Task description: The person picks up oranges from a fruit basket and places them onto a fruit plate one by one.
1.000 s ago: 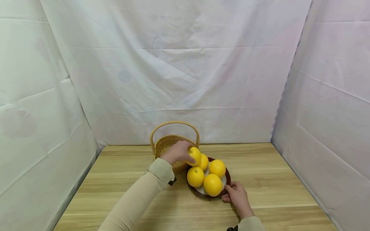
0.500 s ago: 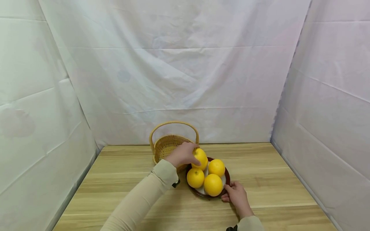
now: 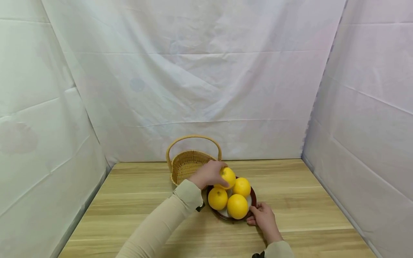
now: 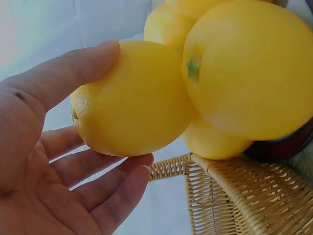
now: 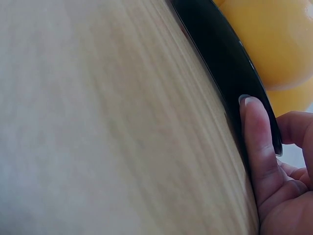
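My left hand (image 3: 209, 173) holds an orange (image 3: 228, 177) at the back left of a dark-rimmed plate (image 3: 254, 199). Seen from the left wrist, the thumb lies on one side of that orange (image 4: 132, 98) and the fingertips touch the other. It sits against a larger-looking orange (image 4: 249, 68) with a green star-shaped stem mark. Several more oranges, among them a front one (image 3: 237, 206), rest on the plate. My right hand (image 3: 264, 219) pinches the plate's near right rim, its thumb (image 5: 259, 129) along the dark outer side.
A wicker basket (image 3: 185, 166) with a tall arched handle (image 3: 193, 136) stands just left of the plate, partly behind the left hand. Both are on a wood-grain table (image 3: 297, 200). White cloth (image 3: 206, 86) hangs at the back and both sides.
My left hand has moved right with the orange, from beside the basket's rim to over the plate's back left. The right hand keeps its place on the plate rim.
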The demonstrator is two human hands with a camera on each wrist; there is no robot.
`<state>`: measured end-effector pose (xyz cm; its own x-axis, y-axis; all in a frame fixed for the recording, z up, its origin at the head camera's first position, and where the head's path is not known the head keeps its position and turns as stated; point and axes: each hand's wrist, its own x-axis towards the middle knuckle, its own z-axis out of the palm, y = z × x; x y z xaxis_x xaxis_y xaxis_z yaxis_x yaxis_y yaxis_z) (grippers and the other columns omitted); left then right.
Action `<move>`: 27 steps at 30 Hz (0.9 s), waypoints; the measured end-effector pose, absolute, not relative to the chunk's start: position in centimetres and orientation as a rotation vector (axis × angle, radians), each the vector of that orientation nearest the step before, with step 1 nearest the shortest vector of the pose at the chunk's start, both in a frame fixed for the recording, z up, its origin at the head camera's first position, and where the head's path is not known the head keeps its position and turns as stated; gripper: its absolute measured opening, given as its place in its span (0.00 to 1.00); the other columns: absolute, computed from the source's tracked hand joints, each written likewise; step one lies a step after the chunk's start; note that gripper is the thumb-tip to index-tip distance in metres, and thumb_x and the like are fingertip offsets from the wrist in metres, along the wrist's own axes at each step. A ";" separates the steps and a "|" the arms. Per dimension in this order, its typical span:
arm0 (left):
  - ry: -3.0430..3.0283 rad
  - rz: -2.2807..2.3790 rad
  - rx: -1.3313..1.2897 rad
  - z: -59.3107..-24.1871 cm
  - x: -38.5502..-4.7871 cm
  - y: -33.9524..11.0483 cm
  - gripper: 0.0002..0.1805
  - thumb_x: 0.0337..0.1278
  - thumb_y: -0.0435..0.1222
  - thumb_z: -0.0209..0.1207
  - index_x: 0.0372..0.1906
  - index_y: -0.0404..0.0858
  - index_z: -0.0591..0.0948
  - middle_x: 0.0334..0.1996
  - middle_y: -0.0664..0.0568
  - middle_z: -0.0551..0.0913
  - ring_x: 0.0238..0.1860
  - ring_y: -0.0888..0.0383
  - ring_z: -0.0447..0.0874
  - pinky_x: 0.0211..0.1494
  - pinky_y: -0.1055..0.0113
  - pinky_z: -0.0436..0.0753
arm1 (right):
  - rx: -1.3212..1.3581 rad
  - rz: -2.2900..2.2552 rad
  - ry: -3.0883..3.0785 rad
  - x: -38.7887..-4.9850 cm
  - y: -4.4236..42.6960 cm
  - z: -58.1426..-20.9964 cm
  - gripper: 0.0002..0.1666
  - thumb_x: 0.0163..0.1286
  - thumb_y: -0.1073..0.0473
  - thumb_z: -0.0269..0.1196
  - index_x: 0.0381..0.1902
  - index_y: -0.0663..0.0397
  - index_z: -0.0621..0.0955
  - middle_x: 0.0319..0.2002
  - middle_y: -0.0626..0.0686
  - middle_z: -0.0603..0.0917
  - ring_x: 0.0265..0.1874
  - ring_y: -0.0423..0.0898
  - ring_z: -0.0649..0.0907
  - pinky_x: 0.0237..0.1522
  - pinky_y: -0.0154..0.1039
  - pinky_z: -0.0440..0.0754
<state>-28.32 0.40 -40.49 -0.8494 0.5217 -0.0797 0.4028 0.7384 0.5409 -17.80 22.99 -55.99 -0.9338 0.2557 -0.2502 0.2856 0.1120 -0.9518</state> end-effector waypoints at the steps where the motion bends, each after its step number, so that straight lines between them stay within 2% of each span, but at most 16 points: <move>1: 2.713 0.772 0.731 -40.5 -28.3 0.5 0.41 0.46 0.48 0.76 0.69 0.45 0.76 0.61 0.52 0.82 0.53 0.55 0.80 0.53 0.60 0.82 | 0.566 -1.998 2.327 -17.8 23.0 -56.0 0.16 0.77 0.62 0.55 0.54 0.70 0.69 0.31 0.60 0.83 0.22 0.47 0.86 0.27 0.41 0.88; 7: 2.700 0.791 0.747 -40.8 -28.2 0.9 0.41 0.46 0.47 0.77 0.68 0.44 0.76 0.60 0.52 0.82 0.52 0.57 0.81 0.56 0.61 0.82 | 0.572 -1.986 2.336 -17.8 23.0 -56.0 0.15 0.77 0.62 0.55 0.53 0.69 0.69 0.32 0.60 0.83 0.22 0.47 0.86 0.27 0.41 0.88; 17: 2.688 0.800 0.756 -40.9 -28.0 1.2 0.41 0.46 0.48 0.77 0.68 0.45 0.76 0.58 0.53 0.83 0.49 0.58 0.81 0.52 0.61 0.82 | 0.554 -1.996 2.343 -17.9 23.0 -56.0 0.17 0.77 0.60 0.56 0.53 0.71 0.69 0.33 0.61 0.83 0.22 0.48 0.86 0.27 0.43 0.88; 27: 2.627 0.847 0.786 -41.8 -27.7 1.6 0.42 0.49 0.46 0.76 0.71 0.43 0.73 0.62 0.51 0.81 0.54 0.56 0.81 0.55 0.59 0.82 | 0.573 -2.010 2.321 -18.0 23.1 -56.4 0.14 0.76 0.62 0.56 0.52 0.68 0.70 0.32 0.60 0.83 0.23 0.47 0.86 0.28 0.42 0.88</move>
